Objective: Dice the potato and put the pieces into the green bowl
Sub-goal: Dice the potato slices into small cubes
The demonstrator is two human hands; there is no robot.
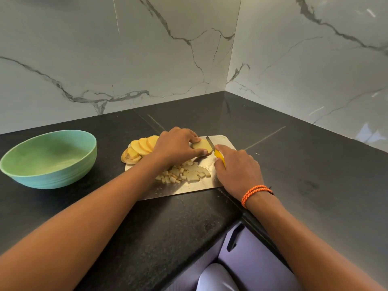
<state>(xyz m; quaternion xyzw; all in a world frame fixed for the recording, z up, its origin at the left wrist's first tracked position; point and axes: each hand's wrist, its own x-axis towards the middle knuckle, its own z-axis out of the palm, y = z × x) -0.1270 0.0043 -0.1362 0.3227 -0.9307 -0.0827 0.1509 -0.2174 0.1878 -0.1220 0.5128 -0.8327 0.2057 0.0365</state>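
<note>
A: Item one: what are we holding on the metal cutting board (210, 183)?

B: Our left hand (175, 147) is pinching a single potato slice (201, 147) flat between fingertips and thumb, near the board's far edge. Our right hand (237, 169) is wrapping its fingers round the yellow handle of a small knife (214, 149), the blade lying just beside the slice's right edge.

A: Item two: remaining stock?

B: A fanned row of potato slices (142, 147) is overlapping at the board's far left corner. A heap of diced potato pieces (182, 174) is sitting mid-board, nearer us.

A: Item three: the container?

B: The green bowl (49, 159) is standing on the black countertop (130, 217), well left of the board, holding no pieces. An orange braided bracelet (255, 193) is circling our right wrist.

A: Labels, brands?

B: We are reading none anywhere.
</note>
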